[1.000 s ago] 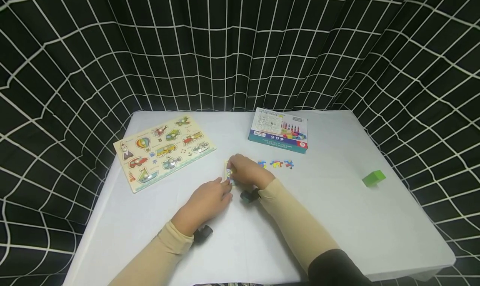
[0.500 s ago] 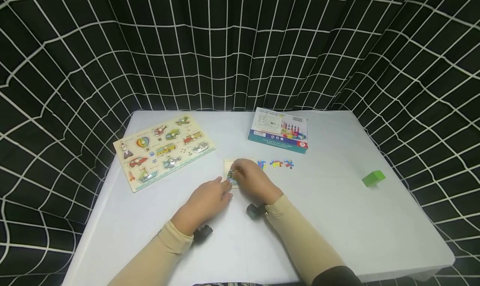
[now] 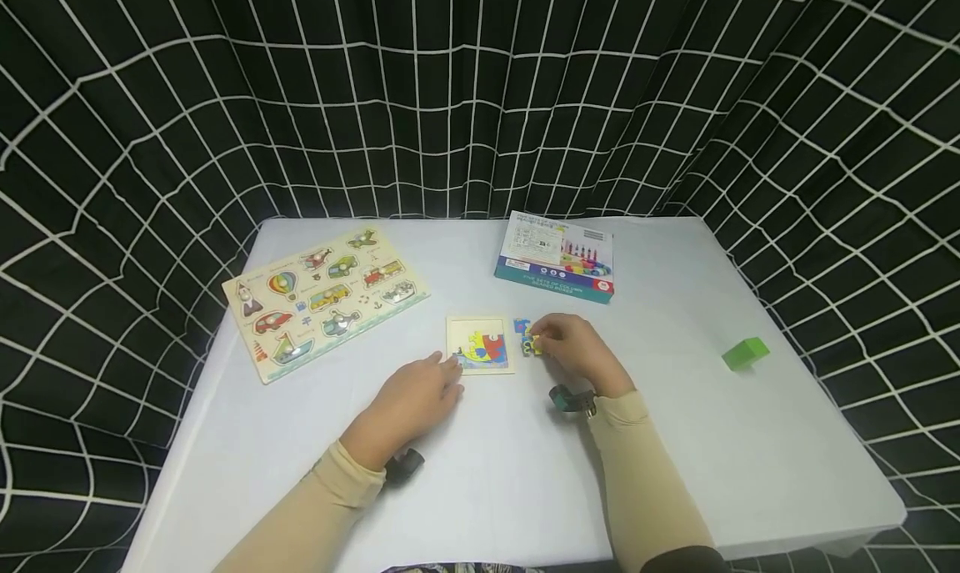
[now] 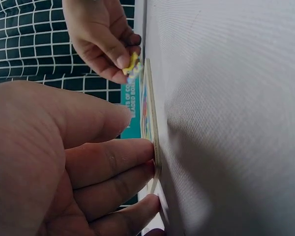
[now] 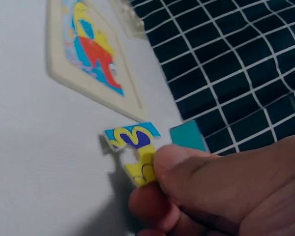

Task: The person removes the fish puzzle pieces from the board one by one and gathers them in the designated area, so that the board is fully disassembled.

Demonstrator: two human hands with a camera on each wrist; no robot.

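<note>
A small square puzzle tray [image 3: 452,336] lies mid-table, with red, yellow and blue pieces [image 3: 491,349] filling its lower part; pale bare board shows above them. My left hand [image 3: 411,402] has its fingers extended, and the fingertips touch the tray edge [image 4: 155,135] at its lower left corner. Just right of the tray, my right hand [image 3: 577,348] pinches a yellow and blue puzzle piece [image 5: 137,140] between thumb and fingers, raised over the cloth with its shadow below. A loose blue piece [image 3: 521,325] lies behind it. My right hand hides the spot to its right.
A large wooden vehicle puzzle board [image 3: 330,302] lies at the back left. Behind the tray stands a teal and white box [image 3: 555,260]. A green block [image 3: 746,354] sits far right. Black gridded curtain [image 3: 465,98] borders the table's back.
My right hand has left the tray and moved right, now pinching a puzzle piece. The tray's picture, earlier largely covered by it, is visible. The left hand has stayed in place.
</note>
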